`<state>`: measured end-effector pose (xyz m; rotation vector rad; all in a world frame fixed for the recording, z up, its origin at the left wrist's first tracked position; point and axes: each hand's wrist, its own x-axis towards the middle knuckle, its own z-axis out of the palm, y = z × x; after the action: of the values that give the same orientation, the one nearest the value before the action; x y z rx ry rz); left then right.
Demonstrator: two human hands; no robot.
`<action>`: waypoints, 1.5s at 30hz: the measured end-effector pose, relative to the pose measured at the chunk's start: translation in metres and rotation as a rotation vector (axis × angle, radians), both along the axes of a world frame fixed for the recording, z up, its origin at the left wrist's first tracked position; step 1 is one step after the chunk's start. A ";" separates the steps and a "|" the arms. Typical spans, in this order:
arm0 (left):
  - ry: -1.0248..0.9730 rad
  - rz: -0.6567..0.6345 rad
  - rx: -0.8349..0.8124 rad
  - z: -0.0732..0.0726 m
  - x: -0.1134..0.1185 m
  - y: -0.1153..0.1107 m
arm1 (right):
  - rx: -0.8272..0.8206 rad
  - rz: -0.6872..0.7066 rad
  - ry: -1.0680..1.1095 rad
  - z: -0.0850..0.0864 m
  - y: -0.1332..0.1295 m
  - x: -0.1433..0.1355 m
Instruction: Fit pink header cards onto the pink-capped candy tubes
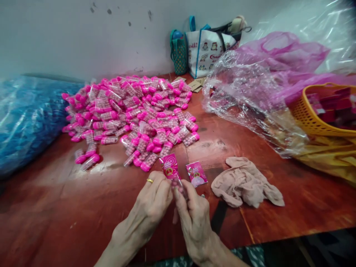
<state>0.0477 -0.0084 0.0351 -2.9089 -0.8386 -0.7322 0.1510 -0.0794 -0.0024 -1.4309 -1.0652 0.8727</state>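
Writing first: the pink packet (169, 167) at the fingertips has pale lettering, a swirl and a small red mark, but it's too blurry to read. Same deal with the second packet (197, 173), lying on the desk just right of it. The white bag (204, 52) at the far side has little cartoon figures and a red logo that seems to start with "Ya"; can't make out the rest.

The desk (50, 207) is glossy red-brown with scuffed patches and a seam at the near right. Behind it is a pale wall (69, 33) with dark spots.

Grip check: the left hand (151, 205), gold ring on, has its fingers curled tight at the packet's near end, thumb hidden. The right hand (196, 217) is closed around a clear tube (179, 186) of pinkish balls, right up against that packet, at the near middle.

Counts: two packets, one crumpled beige cloth (246, 183) right of the hands, one yellow basket (299, 115) at the right with dark red and pink stuff inside, one teal holder (178, 55) beside the white bag. The heap of pink-capped tubes (146, 128) is way too many to count, though three sit at its near left edge. Big blue plastic bag (30, 118) at the left, clear plastic (236, 89) and a pink bag (286, 52) at the far right.
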 end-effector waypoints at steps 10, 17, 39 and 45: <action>-0.157 -0.030 -0.227 -0.006 0.011 -0.010 | 0.090 -0.174 -0.176 0.000 0.009 0.009; -0.504 0.305 -0.567 -0.021 0.001 -0.012 | -0.033 -0.004 0.232 0.002 0.006 0.009; -0.122 -0.124 -0.121 -0.004 0.005 0.033 | 0.176 -0.113 -0.485 0.000 0.020 0.016; 0.056 -0.151 -0.107 0.006 0.014 0.034 | 0.192 -0.092 -0.590 0.000 0.018 0.015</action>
<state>0.0613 0.0257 0.0416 -3.0992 -0.6797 -0.6303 0.1662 -0.0609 -0.0028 -1.5975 -1.4580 0.2655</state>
